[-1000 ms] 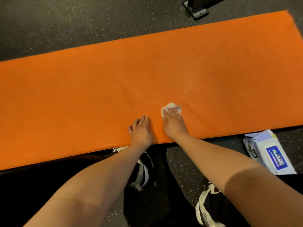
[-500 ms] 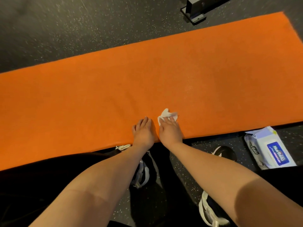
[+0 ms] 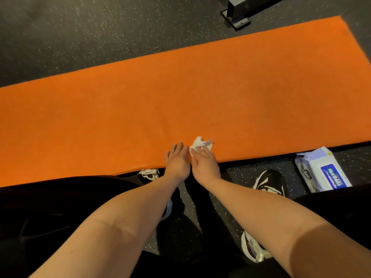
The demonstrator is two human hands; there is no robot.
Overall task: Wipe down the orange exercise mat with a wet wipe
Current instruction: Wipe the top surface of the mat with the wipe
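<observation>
orange mat (image 3: 180, 97): open surface left, right and ahead of the hands | left hand (image 3: 177, 161) flat at near edge, just beside right hand (image 3: 204, 163) on wet wipe (image 3: 200, 144), blocks leftward path | wipes pack (image 3: 323, 171) on floor, right, off mat | black frame foot (image 3: 239, 13) beyond far edge, off mat

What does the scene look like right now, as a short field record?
left hand: flat on the mat at its near edge, holds nothing
right hand: straight fingers press the wet wipe onto the mat
wet wipe: crumpled, near the mat's near edge
mat: orange, flat on the dark floor
wipes pack: on the floor right of the hands, off the mat
</observation>
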